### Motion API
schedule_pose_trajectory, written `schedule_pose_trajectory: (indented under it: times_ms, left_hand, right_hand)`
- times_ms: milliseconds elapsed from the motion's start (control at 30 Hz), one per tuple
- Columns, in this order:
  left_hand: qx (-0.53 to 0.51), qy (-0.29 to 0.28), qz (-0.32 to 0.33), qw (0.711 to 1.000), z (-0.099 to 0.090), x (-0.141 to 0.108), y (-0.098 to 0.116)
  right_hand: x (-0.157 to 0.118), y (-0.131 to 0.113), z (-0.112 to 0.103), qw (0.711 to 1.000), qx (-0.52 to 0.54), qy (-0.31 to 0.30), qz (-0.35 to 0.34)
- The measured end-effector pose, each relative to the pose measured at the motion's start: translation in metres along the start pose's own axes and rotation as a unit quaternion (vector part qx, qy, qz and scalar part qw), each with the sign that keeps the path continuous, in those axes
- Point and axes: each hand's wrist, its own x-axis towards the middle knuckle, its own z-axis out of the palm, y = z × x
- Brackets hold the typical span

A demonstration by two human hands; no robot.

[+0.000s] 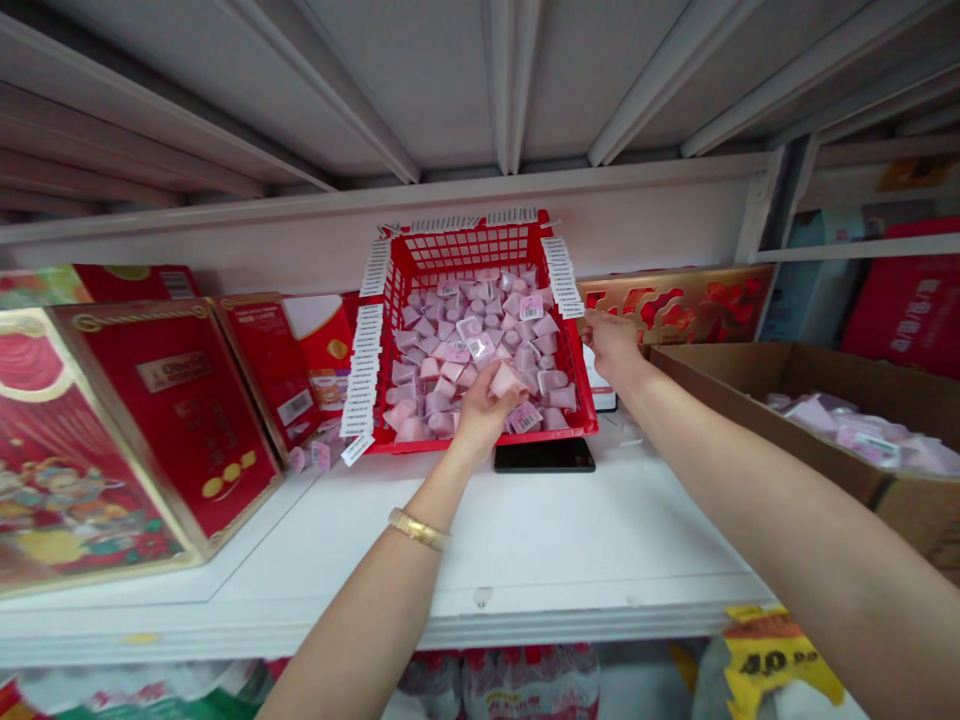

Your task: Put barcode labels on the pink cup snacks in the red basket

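Observation:
A red plastic basket (pixel 574 375) full of small pink and lilac cup-shaped items (pixel 491 315) stands on the white shelf, with strips of white barcode labels (pixel 365 360) along its rim. My left hand (pixel 480 412), with a gold band on the wrist, is closed on a pink cup (pixel 508 380) over the basket's front part. At the basket's right rim is my right hand (pixel 611 343), its fingers bent together by the end of the label strip (pixel 562 280); what they pinch is too small to make out.
Red gift boxes (pixel 180 400) stand at the left. A black phone (pixel 545 456) lies before the basket. An open cardboard box (pixel 772 430) with more cups is at the right. Metal beams (pixel 517 80) of the shelf above hang low overhead.

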Motion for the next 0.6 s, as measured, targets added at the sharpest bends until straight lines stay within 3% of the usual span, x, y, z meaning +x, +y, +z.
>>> schedule_pose_trajectory:
  times_ms: [167, 267, 367, 600]
  left_hand:
    - [-0.009, -0.037, -0.008, 0.999, -0.004, 0.0, 0.002]
    - [-0.009, -0.075, -0.018, 0.997, -0.006, 0.0, 0.005]
    - [-0.019, -0.076, -0.023, 0.997, -0.007, 0.0, 0.006]
    - [-0.011, -0.069, -0.033, 0.997, -0.008, 0.002, 0.003]
  right_hand:
    - [-0.039, -0.005, -0.004, 0.994, 0.097, 0.018, 0.041]
    - [-0.07, -0.002, -0.007, 0.986, 0.146, -0.009, 0.08]
    - [-0.096, 0.004, -0.009, 0.975, 0.182, -0.045, 0.119]
    - [-0.114, 0.013, -0.011, 0.952, 0.223, -0.104, 0.184]
